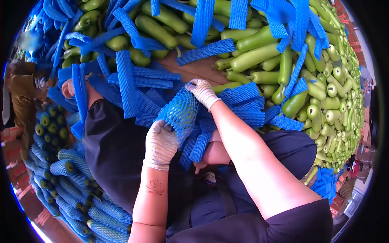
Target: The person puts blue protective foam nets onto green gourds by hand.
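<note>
In the middle of the head view, a blue foam net sleeve (181,111) is stretched wide, its mesh open, with pale green showing through it, seemingly a gourd. My left hand (161,141), in a striped white glove, closes around the sleeve's lower left side. At the sleeve's upper end, my gloved right hand (202,93) pinches the netting between thumb and fingers. Flat, unstretched blue sleeves (243,107) lie on and around my lap, just beyond both hands. How far the netting covers the green thing inside is hard to see.
Long green gourds (259,56) are heaped ahead, with loose blue sleeves over them; the pile (336,97) continues down the right side. Gourds in blue netting (73,182) are stacked at my left. A brown-clothed person (24,89) is at the far left.
</note>
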The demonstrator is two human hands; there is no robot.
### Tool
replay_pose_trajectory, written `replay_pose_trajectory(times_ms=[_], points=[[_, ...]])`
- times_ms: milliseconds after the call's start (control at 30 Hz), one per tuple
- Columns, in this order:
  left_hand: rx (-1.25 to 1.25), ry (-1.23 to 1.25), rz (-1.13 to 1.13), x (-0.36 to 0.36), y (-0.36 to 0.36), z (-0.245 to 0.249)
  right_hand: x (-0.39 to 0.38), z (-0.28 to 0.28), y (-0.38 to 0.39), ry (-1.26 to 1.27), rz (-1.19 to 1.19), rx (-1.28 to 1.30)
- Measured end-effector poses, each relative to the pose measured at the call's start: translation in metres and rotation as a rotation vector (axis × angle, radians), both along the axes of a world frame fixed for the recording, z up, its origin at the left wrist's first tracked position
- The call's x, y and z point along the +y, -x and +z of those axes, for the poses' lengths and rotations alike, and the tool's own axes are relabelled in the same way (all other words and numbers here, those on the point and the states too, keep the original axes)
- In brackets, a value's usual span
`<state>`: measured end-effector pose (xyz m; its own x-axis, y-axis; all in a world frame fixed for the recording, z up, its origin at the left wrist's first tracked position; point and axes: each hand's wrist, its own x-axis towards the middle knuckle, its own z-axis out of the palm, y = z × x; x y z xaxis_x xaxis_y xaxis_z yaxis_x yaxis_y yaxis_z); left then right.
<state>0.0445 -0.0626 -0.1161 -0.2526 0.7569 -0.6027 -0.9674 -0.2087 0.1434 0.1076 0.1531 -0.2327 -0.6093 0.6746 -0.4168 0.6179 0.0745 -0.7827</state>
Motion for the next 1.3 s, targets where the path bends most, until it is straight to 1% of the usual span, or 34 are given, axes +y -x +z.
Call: replay_pose_trajectory(times_ms=[33,100,133,167,200,233,267,300,333,367,433,467,500,533,567,600,633,700,733,767,800,833,867,900,933,967,1000,1033,1067,1100,1167,1233,1267,1300], points=[[-0.005,0.001,0.009,0.004,0.001,0.007,0.000,0.000,0.000,0.001,0.009,-0.005],[0.006,0.090,-0.015,0.011,0.001,0.019,0.000,0.004,-0.003,-0.149,-0.049,-0.218],[0.008,0.086,-0.013,0.013,0.000,0.020,-0.002,0.007,-0.007,-0.143,-0.088,-0.253],[0.017,0.181,-0.019,0.015,-0.001,0.022,-0.006,0.009,-0.010,-0.147,-0.090,-0.248],[0.025,0.277,-0.026,0.015,-0.002,0.024,-0.010,0.012,-0.014,-0.282,-0.086,-0.223],[0.029,0.273,-0.031,0.013,-0.006,0.016,-0.017,0.016,-0.021,-0.417,-0.085,-0.199],[0.179,0.303,-0.018,0.011,-0.011,0.002,-0.029,0.038,-0.026,-0.418,-0.156,-0.148],[0.328,0.330,-0.004,0.007,-0.017,-0.009,-0.043,0.043,-0.036,-0.542,-0.211,-0.068],[0.500,0.468,-0.057,0.010,-0.025,-0.001,-0.051,0.045,-0.047,-0.233,-0.264,0.014],[0.618,0.440,-0.079,0.015,-0.039,0.011,-0.059,0.049,-0.058,0.077,-0.312,0.100],[0.994,0.293,-0.314,0.011,-0.067,0.007,-0.083,0.059,-0.078,1.325,-0.566,0.503],[1.147,0.248,-0.597,0.010,-0.074,0.026,-0.084,0.067,-0.089,1.479,-0.578,0.481],[1.320,0.228,-0.691,0.008,-0.081,0.047,-0.085,0.080,-0.114,1.768,-0.499,0.590],[1.129,0.248,-0.615,0.003,-0.079,0.077,-0.084,0.081,-0.128,1.684,-0.486,0.590],[0.938,0.267,-0.530,-0.005,-0.075,0.096,-0.084,0.079,-0.135,1.602,-0.468,0.587],[0.824,0.245,-0.398,-0.019,-0.067,0.102,-0.085,0.075,-0.137,1.581,-0.419,0.598],[0.939,0.288,-0.218,-0.029,-0.061,0.108,-0.086,0.086,-0.135,1.594,-0.394,0.596],[1.221,0.428,0.019,-0.046,-0.049,0.105,-0.092,0.137,-0.123,1.384,-0.028,0.623],[1.534,0.515,-0.011,-0.053,-0.039,0.113,-0.103,0.175,-0.117,1.416,0.053,0.687],[1.842,0.610,-0.050,-0.058,-0.030,0.122,-0.112,0.192,-0.112,1.433,0.090,0.683],[1.964,0.641,-0.193,-0.063,-0.026,0.133,-0.121,0.205,-0.110,1.388,0.150,0.671],[2.222,0.734,-0.248,-0.066,-0.025,0.136,-0.129,0.211,-0.110,1.342,0.206,0.658],[2.227,0.651,-0.360,-0.071,-0.020,0.142,-0.134,0.210,-0.111,1.386,0.217,0.590],[2.226,0.559,-0.472,-0.077,-0.017,0.150,-0.139,0.205,-0.111,1.393,0.240,0.584],[1.967,0.635,-0.531,-0.077,-0.031,0.172,-0.144,0.196,-0.111,1.389,0.279,0.588],[1.534,0.445,-0.459,-0.080,-0.038,0.177,-0.147,0.197,-0.110,1.384,0.313,0.593],[1.424,0.397,-0.326,-0.087,-0.040,0.187,-0.146,0.203,-0.115,1.320,0.344,0.537],[1.308,0.350,-0.198,-0.092,-0.043,0.203,-0.146,0.205,-0.117,1.326,0.351,0.529],[1.537,0.429,-0.068,-0.102,-0.032,0.207,-0.147,0.207,-0.119,1.329,0.384,0.529],[1.625,0.371,0.131,-0.117,-0.015,0.195,-0.147,0.208,-0.120,1.330,0.417,0.530],[1.249,0.192,0.489,-0.136,-0.002,0.182,-0.152,0.204,-0.122,1.346,0.436,0.501],[1.407,0.594,0.267,-0.148,-0.012,0.178,-0.161,0.209,-0.117,1.300,0.413,0.534],[1.319,0.576,0.204,-0.149,-0.026,0.171,-0.168,0.218,-0.114,1.216,0.415,0.551],[1.139,0.552,0.142,-0.150,-0.044,0.165,-0.175,0.227,-0.110,1.244,0.454,0.531]])
